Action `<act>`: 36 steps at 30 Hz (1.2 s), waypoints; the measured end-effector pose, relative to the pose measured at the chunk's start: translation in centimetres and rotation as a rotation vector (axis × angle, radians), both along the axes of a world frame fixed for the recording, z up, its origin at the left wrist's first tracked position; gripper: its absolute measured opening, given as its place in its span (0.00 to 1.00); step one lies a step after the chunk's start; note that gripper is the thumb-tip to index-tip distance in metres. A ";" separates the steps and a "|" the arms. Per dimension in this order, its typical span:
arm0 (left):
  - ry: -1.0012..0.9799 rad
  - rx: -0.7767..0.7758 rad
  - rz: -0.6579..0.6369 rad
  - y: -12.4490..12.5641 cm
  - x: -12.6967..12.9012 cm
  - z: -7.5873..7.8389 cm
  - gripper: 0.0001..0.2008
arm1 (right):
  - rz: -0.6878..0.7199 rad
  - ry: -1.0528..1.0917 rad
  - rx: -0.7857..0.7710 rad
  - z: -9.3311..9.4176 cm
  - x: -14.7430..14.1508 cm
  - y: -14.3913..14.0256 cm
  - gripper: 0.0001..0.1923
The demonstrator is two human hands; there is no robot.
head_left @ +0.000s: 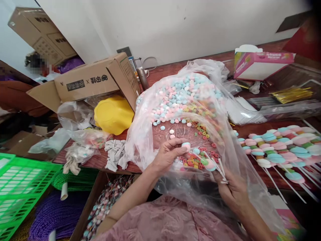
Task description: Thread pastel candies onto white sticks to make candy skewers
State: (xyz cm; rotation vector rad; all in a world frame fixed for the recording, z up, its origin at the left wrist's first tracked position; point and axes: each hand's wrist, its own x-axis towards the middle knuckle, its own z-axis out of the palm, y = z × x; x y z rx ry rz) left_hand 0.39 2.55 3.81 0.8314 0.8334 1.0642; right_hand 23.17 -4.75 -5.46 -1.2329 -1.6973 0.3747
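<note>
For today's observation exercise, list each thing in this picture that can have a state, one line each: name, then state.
left hand: pinching a pink candy disc at the fingertips
right hand: closed round a bundle of white sticks
plastic bag: open, candy spread inside
cardboard box: on its side, flaps open
pink carton: lid open
finished candy skewers: lying flat in rows
green crate: tilted

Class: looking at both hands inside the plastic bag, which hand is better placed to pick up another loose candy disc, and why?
Probably the left hand: its fingertips already pinch a candy disc beside the loose ones, while the right hand grips a bundle of sticks.
</note>
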 end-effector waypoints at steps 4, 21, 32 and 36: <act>-0.145 -0.064 0.068 -1.2 0.6 0.5 0.19 | 0.106 -0.088 0.121 2.7 -1.3 -0.2 0.20; -0.059 0.076 0.229 -2.6 0.0 -2.3 0.20 | 0.062 -0.158 0.034 3.2 -2.4 -1.5 0.17; 0.346 0.626 0.364 -3.0 -0.2 -3.0 0.09 | 0.054 -0.239 -0.025 3.2 -2.9 -1.8 0.16; 0.496 0.812 0.382 -3.3 -0.1 -3.6 0.09 | 0.040 -0.164 -0.116 3.4 -3.4 -2.0 0.12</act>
